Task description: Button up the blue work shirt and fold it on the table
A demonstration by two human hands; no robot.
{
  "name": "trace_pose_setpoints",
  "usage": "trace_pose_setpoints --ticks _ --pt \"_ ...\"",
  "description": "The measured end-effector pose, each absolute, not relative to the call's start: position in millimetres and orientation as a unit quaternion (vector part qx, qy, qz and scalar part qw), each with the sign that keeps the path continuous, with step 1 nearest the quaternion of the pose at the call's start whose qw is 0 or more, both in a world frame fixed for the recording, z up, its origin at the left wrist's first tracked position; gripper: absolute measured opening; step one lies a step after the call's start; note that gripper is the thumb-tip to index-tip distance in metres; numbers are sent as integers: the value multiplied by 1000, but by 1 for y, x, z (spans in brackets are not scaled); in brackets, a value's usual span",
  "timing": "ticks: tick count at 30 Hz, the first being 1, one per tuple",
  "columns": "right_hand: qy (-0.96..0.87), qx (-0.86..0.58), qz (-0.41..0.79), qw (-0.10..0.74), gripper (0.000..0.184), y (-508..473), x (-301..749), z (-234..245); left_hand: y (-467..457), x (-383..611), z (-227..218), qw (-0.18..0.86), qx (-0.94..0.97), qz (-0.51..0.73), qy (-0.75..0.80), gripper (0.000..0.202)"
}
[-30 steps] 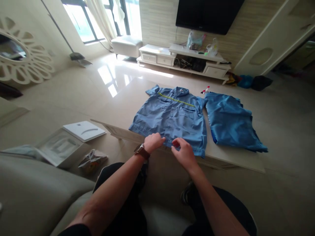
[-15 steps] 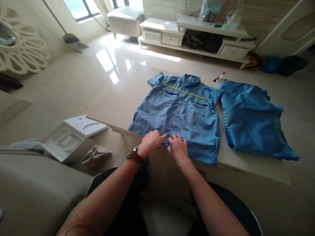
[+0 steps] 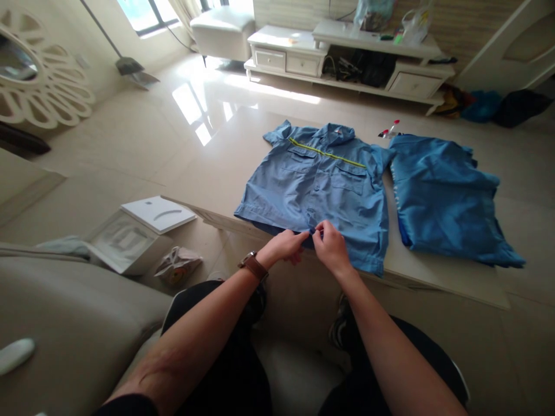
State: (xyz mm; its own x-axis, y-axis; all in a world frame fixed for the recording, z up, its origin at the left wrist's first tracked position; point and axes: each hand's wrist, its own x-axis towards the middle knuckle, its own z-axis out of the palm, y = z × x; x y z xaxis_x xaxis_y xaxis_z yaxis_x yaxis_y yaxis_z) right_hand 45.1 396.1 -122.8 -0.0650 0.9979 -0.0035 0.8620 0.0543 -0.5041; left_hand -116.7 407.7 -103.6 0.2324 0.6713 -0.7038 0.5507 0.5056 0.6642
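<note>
Head view: A blue short-sleeved work shirt [image 3: 281, 185] lies front side up on a low table [image 3: 208, 167], collar at the far end, hem at the near edge. A yellow-green stripe [image 3: 327, 152] crosses the chest above two flap pockets. The left hand [image 3: 286, 245], with a brown-strapped wristwatch [image 3: 254, 264] on its wrist, is closed, thumb and index finger pinching the hem near the centre of the button front. The right hand [image 3: 330, 245] is closed in a similar pinch on the hem, just beside the left fingertips. The exact finger contact is too small to resolve. To the right of the shirt, a pile of brighter blue fabric [image 3: 446, 196] rests on the same table. On the floor at left, a white box [image 3: 125, 242] stands beside the table. Beyond the table, a white TV cabinet [image 3: 286, 60] stands along the wall, next to an upholstered ottoman [image 3: 223, 34].
</note>
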Motion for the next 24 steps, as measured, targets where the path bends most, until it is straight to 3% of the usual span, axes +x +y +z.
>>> trace_pose_setpoints --ticks 4,7,10,17,24 --pt "-688 -646 199 263 15 395 49 -115 404 -90 -106 709 367 244 551 43" --pt "-676 -642 205 300 13 396 53 -111 405 -75 -107 719 276 383 510 23" --pt "-671 -629 211 333 13 398 56 -109 408 -70 -110 699 244 459 491 19" --pt "-677 -583 230 387 18 400 56 -107 414 -77 -118 620 330 512 495 18" --pt "-674 -584 191 409 23 399 63 -101 414 -68 -119 641 320 506 480 31"
